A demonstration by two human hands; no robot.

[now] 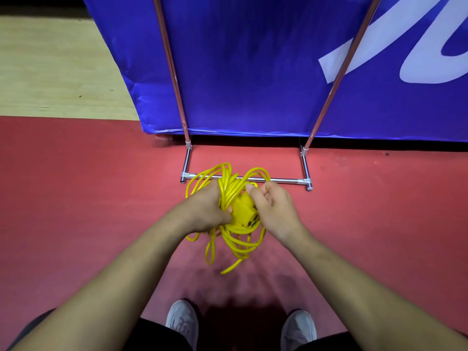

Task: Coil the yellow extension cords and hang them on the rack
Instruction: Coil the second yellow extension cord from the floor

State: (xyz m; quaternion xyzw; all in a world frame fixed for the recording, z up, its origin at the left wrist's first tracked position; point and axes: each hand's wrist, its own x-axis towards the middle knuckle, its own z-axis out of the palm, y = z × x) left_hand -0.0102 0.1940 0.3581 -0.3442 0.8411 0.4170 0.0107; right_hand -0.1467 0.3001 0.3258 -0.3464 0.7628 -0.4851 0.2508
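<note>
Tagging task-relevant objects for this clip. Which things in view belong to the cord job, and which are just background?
Job: yellow extension cord, held in a loose bundle by left hand and right hand; metal rack.
Just there: blue banner; grey shoes; red floor.

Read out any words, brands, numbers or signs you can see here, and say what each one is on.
Blue banner: big white script, cut off by the frame edge, not readable as a word.
Outlet block on the yellow cord: dark marks only, no legible text.
Grey shoes: no readable logo.
Nothing else carries text.
</note>
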